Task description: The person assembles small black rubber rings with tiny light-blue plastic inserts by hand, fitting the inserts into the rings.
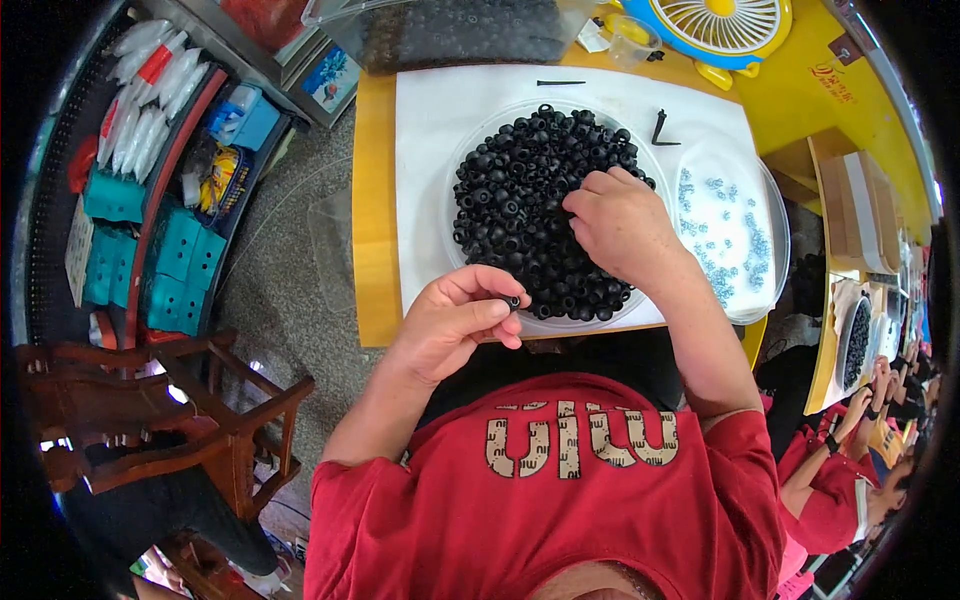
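A large heap of small black ring-shaped parts (520,200) fills a round clear tray (452,180) in front of me. My left hand (450,325) is at the tray's near left edge, thumb and fingers closed on one black ring-shaped part (514,302). On the right side of the heap rests my right hand (630,228), its fingers curled down among the parts. Whatever its fingertips pinch is hidden by the hand. Beside that hand, at the right, a second round clear tray (783,270) holds small clear bluish pieces (720,275).
White paper (425,150) covers the yellow table (375,250). Two thin black pieces (660,128) lie beyond the heap. Farther back stand a clear bin (460,40) and a blue-yellow fan (715,30). A wooden chair (235,420) is at left; other people sit at far right.
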A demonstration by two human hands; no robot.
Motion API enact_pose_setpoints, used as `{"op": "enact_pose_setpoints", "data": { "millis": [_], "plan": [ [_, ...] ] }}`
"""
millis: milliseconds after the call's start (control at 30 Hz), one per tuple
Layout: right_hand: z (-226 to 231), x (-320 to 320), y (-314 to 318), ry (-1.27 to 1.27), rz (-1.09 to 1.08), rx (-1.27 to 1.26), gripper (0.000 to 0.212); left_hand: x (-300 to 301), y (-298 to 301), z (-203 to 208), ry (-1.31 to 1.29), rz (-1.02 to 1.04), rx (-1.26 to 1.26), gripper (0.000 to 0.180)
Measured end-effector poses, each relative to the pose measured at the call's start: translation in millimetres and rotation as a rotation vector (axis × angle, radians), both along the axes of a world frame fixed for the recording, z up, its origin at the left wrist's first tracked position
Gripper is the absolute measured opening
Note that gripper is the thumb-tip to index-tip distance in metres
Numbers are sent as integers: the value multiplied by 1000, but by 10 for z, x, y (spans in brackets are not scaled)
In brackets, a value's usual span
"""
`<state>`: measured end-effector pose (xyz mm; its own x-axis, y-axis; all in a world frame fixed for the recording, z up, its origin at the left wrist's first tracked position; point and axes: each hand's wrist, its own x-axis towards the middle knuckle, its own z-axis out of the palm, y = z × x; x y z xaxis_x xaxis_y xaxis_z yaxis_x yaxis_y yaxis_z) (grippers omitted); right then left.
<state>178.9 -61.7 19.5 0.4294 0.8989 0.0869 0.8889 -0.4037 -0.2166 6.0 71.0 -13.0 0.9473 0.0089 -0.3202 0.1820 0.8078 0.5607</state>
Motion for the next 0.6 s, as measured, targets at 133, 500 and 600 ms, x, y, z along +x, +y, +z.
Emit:
{"op": "enact_pose_setpoints", "data": {
  "millis": [133, 500, 600],
  "plan": [
    [9, 33, 26, -91, 73, -89, 8, -1, -1, -9, -5, -10, -1, 15],
    [79, 99, -194, 419, -101, 188, 7, 67, -63, 50, -8, -6, 5, 14],
    [69, 91, -320, 888, -240, 305, 8, 240, -176, 166, 25, 52, 30, 15]
  ]
}}
